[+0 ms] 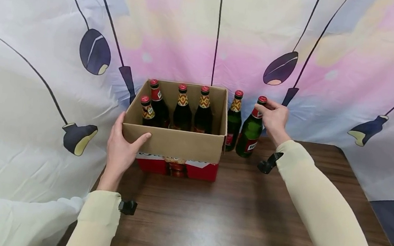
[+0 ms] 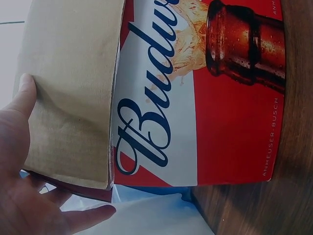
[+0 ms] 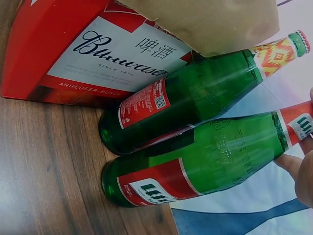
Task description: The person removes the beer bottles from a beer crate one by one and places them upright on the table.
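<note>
An open cardboard beer box [image 1: 176,144] with a red printed lower part stands against the backdrop. My left hand [image 1: 122,153] grips its left front corner, thumb on the front flap [image 2: 73,98] and the other fingers round the side. Several capped beer bottles stand inside the box, one of them a dark bottle [image 1: 183,111] with a patterned neck label. To the right of the box, my right hand [image 1: 275,117] holds a green beer bottle [image 3: 210,156] by its red-labelled neck. Between that bottle and the box is another green bottle [image 3: 195,93] with a yellow-orange patterned neck.
The box and both outside bottles are on a dark wooden table [image 1: 186,219]. A printed cloth [image 1: 186,28] hangs behind and at the sides, close to the table's back edge. White fabric [image 1: 14,220] lies at the lower left.
</note>
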`<state>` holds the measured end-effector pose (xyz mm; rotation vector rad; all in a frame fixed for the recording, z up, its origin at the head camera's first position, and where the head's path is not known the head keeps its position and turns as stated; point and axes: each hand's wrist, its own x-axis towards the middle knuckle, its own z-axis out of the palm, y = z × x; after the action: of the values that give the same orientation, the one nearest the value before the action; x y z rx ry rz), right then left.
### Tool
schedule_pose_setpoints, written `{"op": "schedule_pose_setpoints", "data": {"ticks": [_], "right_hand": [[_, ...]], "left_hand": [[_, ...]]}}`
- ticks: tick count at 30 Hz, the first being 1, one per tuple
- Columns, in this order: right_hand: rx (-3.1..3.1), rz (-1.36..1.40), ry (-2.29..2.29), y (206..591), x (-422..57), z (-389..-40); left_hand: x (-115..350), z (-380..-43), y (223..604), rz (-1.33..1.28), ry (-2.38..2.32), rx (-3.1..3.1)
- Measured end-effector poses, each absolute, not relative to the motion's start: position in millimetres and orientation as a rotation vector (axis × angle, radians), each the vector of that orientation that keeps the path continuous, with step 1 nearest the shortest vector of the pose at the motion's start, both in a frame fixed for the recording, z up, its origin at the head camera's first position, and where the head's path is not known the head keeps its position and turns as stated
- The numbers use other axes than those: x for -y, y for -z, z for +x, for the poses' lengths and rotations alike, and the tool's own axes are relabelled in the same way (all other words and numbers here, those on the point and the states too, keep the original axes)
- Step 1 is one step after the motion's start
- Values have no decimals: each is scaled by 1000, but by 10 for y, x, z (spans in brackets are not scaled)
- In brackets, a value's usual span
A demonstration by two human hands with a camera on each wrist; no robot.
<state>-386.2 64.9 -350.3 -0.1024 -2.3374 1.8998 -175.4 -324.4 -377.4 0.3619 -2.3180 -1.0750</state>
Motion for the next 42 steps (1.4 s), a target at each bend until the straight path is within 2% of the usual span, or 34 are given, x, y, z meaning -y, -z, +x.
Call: {"op": "schedule_pose_setpoints", "data": {"ticks": [31,42], "right_hand": [[2359,-45,-1924,3482,-615,-3990],[2222,146,-1913,3171,-572,-3881]], "left_hand": [[3255,-1725,3792,371,1082,2311],[3214,-1728,3758,371,1081,2333]]}}
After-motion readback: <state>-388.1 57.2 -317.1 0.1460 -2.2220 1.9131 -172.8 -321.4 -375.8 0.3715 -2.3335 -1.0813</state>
